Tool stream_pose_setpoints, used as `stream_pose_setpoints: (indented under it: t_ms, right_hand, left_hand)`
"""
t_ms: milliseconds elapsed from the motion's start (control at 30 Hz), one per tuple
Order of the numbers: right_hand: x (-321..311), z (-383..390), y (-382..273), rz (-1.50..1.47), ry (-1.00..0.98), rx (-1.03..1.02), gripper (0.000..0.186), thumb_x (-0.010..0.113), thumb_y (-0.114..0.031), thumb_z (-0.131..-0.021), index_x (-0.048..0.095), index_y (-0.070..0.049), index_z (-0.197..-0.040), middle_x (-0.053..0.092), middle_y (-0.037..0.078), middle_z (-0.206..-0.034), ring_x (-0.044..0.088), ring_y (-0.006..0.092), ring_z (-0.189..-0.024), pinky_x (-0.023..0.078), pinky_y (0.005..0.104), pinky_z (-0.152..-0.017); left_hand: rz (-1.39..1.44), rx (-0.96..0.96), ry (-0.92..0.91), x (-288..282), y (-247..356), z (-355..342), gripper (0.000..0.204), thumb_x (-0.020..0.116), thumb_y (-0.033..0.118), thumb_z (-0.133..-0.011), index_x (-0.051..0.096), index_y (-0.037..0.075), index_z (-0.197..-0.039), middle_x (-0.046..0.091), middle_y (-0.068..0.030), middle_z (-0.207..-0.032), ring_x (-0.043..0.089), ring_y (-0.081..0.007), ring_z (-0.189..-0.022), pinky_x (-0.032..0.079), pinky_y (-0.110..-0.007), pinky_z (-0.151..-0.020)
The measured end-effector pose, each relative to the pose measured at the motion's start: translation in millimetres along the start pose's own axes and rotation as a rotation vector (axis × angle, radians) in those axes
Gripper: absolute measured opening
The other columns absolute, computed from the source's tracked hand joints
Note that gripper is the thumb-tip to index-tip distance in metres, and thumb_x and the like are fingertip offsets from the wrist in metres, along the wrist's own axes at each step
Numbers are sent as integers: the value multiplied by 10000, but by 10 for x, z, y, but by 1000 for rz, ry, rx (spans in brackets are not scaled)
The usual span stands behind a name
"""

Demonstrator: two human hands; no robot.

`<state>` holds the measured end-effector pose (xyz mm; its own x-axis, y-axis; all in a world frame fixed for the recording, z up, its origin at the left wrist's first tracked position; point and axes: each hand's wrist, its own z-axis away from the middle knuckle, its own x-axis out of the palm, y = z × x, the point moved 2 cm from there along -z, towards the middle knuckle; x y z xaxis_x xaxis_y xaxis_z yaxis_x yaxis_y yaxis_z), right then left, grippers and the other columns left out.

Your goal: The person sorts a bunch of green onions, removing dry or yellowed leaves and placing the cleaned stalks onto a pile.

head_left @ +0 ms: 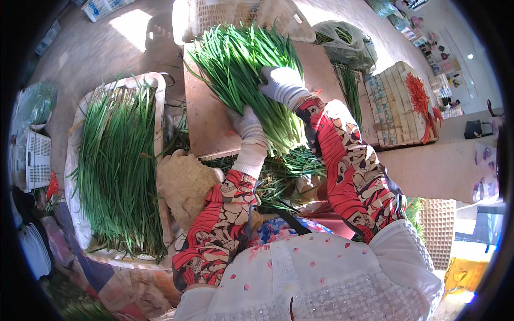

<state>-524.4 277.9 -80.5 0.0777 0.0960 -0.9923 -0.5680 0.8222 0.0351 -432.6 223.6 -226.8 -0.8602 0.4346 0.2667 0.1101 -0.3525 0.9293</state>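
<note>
A large loose bundle of green garlic chives (249, 64) lies slantwise over a board (211, 125) in front of me, its pale stem ends toward my body. My left hand (247, 127), in a white knitted glove, grips the bundle's near left side, its fingers partly under the leaves. My right hand (281, 85), gloved in white with grey stripes, is closed against the bundle's right side farther up. Its fingertips are partly hidden among the leaves. Both forearms wear red patterned sleeves.
A white crate (162, 107) packed with more chives stands at my left. Beyond the board is a pale plastic basket (184, 24). At right lie a plastic bag of greens (348, 45) and a block of wrapped bundles (393, 107) with red ties (420, 101). Loose chives (278, 182) litter the space below the board.
</note>
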Motion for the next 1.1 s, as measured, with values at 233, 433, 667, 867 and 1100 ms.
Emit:
stream_pose_setpoints:
  t_ms: [233,433,667,867,1100]
  right_hand:
    - [405,160,519,-431,596,250,343,631,-248,-777,645,-84,-1078,676,190,-944,649,363,-882,518,426,-798]
    - [183,153,221,-264,676,166,415,682,-133,-742,566,-114,-1141,593,111,-1092,624,310,-906,511,392,-777]
    - [12,46,-28,162,-62,62,361,632,-416,-805,659,-114,-1001,691,138,-931,666,322,-895,528,436,-792]
    - [-332,-131,280,-607,-170,315,223,594,-234,-868,704,-42,-900,713,89,-738,661,166,-594,532,312,-565]
    - [-1653,-60,660,-1299,222,23,297,593,-327,-926,697,-66,-1023,617,-33,-674,478,22,-476,330,195,-389]
  left_hand:
    - [94,-98,56,62,29,117,556,555,49,-899,375,-11,-1421,499,-153,-1374,524,-256,-1139,372,-347,-1041]
    - [39,-81,65,-16,3,51,552,549,90,-920,357,-26,-1425,486,-171,-1382,521,-265,-1141,370,-327,-1038]
    - [-19,-100,-69,18,129,156,621,520,117,-894,289,-22,-1454,431,-254,-1421,475,-323,-1266,351,-350,-1076]
    - [118,-248,-94,69,280,228,581,547,84,-847,396,18,-1404,535,-177,-1317,579,-291,-1055,469,-366,-940]
    - [215,-267,-107,106,58,172,560,584,75,-838,418,12,-1368,576,-147,-1242,613,-259,-988,511,-361,-888]
